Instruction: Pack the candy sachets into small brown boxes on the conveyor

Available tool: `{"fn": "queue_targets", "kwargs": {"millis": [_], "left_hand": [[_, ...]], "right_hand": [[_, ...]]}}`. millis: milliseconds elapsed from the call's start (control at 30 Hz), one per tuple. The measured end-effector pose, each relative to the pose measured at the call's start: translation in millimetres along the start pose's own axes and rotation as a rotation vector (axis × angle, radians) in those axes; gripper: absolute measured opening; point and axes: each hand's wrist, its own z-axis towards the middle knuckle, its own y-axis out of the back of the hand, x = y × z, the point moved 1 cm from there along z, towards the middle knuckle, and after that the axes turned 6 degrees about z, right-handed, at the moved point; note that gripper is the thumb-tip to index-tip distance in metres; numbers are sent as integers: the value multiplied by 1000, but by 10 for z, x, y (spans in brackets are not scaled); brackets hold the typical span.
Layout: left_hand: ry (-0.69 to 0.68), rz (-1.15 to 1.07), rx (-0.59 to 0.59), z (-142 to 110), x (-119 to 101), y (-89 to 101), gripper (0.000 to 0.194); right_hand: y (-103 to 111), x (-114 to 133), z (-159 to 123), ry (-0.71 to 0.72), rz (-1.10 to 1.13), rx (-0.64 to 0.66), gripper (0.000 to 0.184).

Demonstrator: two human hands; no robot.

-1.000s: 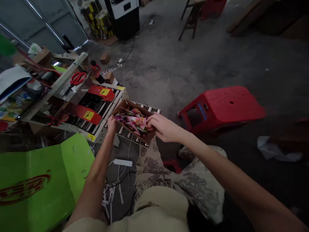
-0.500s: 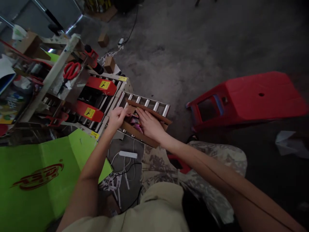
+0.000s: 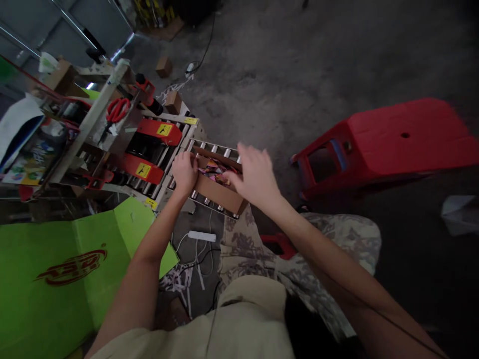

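Observation:
An open cardboard box (image 3: 218, 193) sits on a short roller conveyor, its long flaps standing up. Inside it lie several small colourful packets (image 3: 216, 171), pink and purple among them; their kind is too small to read. My left hand (image 3: 184, 171) grips the left end of the box, its fingers curled over the edge. Above the right end of the box is my right hand (image 3: 257, 174), fingers stretched out and thumb apart, with nothing held in it. Part of that end is hidden behind this hand.
Left of the box stands a roller machine with red guides (image 3: 144, 169) and red-handled scissors (image 3: 117, 109) on top. A green printed board (image 3: 90, 259) leans at lower left. A power strip (image 3: 202, 236) hangs below the conveyor. To the right is a red plastic stool (image 3: 411, 137).
My right hand has come up out of the box and moved right, uncovering the packets. The near flap has swung outward. My left hand stays at the left end.

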Motion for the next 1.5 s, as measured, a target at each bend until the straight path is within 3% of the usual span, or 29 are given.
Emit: {"fn": "queue_targets", "kwargs": {"millis": [100,167,233,367,500,633,733,800,867,967,1033,1100,1233,1300,1400,1500], "left_hand": [[-207,-227,-71,-135,-56,48,30],[-376,-315,-73,-234,-114,79,39],[-465,-295,10,-289,-193,92,40],[-357,-54,232,-233,-400,43,31],[-187,105,265,-151,-562,-42,25],[-38,-72,67,-270,-523,-51,20],[72,-290,-226,-502,-474,14,18],[126,-362,-371,-690,-512,61,30],[36,-383,-295,-853,-617,84,49],[-223,-305,49,-987,-778,79,67],[-277,-238,156,-994,-800,78,83],[-227,-217,151,-961,-756,81,102],[44,-127,81,-888,-635,80,125],[32,-72,119,-857,-627,92,117],[-176,-57,209,-782,-649,150,88],[-360,-35,279,-661,-636,209,66]], "right_hand": [[-91,-34,-64,-84,-34,199,58],[-150,-104,-106,-47,-14,211,56],[-177,-177,-133,10,10,202,56],[-171,-237,-139,56,53,202,50],[-208,-204,-193,39,16,147,56],[-326,-191,-356,70,-55,83,61],[-421,-192,-462,80,-102,0,48],[-460,-189,-494,59,-137,-28,42],[-460,-190,-496,40,-157,-17,40],[-390,-221,-482,21,-116,37,39],[-329,-267,-483,5,-47,66,37],[-288,-322,-492,-1,19,54,37],[-274,-413,-490,-21,77,-52,51],[-268,-434,-463,-24,138,-82,59],[-248,-426,-425,-11,262,-92,59],[-267,-386,-446,5,244,-62,47]]}}
